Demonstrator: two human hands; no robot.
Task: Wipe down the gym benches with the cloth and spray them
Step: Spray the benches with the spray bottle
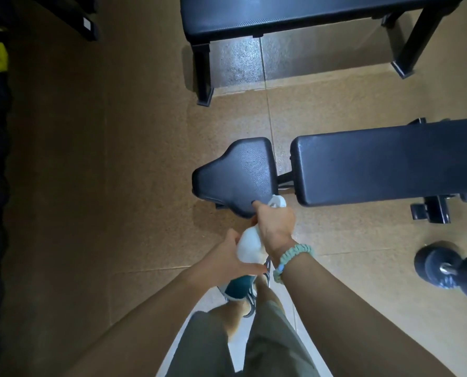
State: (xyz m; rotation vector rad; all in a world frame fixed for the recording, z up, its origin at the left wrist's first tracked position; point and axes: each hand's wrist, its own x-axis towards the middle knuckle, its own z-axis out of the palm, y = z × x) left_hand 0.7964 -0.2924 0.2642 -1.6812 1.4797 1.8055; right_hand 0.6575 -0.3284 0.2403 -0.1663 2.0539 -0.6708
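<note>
We hold a white spray bottle (251, 242) w/ both hands, just at the near edge of the adjustable bench's seat pad (236, 172). Our right hand (274, 224) is curled round the bottle's neck, index finger stretched fwd over the nozzle head, which touches or overlaps the pad's near corner in view. Bottle's long axis runs from our body up toward the seat pad, nozzle end pointing at it, slightly rt. Our left hand (226, 257) cups the bottle's base from the left, fingers wrapped under it. Can't tell where the cloth is. A teal bracelet (292, 258) sits on the rt wrist.

Rt of the seat pad, across a small gap, lies the long back pad (384, 161), its length running rt. Beyond the seat pad stands a flat bench (295, 14). Rt of and nearer than the seat pad, a dumbbell (450, 269) rests on the floor.
</note>
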